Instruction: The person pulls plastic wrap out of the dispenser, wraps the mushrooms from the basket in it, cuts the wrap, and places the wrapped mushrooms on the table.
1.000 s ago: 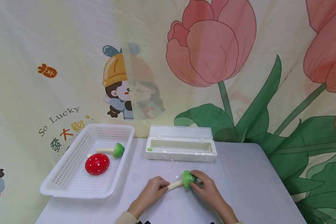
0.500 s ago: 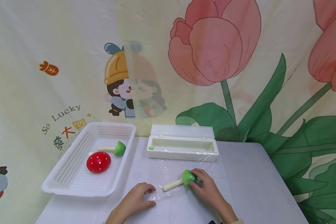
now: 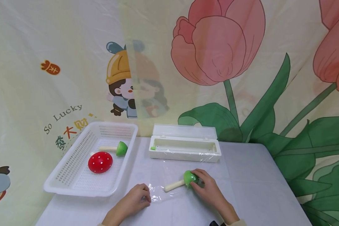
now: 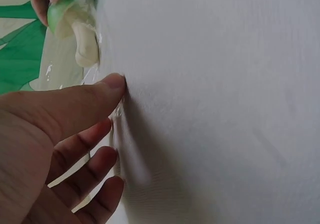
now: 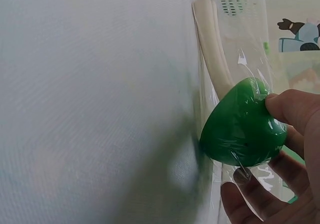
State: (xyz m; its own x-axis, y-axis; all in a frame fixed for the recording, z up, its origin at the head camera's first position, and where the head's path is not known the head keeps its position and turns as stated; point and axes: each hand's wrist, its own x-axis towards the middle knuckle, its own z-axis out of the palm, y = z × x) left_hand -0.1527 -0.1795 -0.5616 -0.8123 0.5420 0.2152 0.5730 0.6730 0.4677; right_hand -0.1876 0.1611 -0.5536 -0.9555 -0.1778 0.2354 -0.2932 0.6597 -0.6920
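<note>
A toy mushroom with a green cap and a pale stem (image 3: 174, 185) lies on the white table, its stem pointing left. My right hand (image 3: 209, 190) grips the cap with thumb and fingers; in the right wrist view shiny clear film covers the green cap (image 5: 245, 124). Thin clear plastic film (image 3: 157, 193) spreads around the mushroom and reaches left past the stem end. At its left edge, my left hand (image 3: 132, 201) pinches the film between thumb and fingers. In the left wrist view the left thumb (image 4: 75, 109) is close to the table surface, with the other fingers curled below.
A long white box (image 3: 185, 155) with its clear lid (image 3: 183, 131) raised stands behind the film. At the left, a white perforated basket (image 3: 82, 191) holds a red mushroom with white dots (image 3: 100, 162) and another green-capped mushroom (image 3: 122, 148). A printed curtain hangs behind.
My left hand has let go of the mushroom stem, moved left and taken hold of the film's edge. The right hand stays on the green cap. The head view has shifted slightly.
</note>
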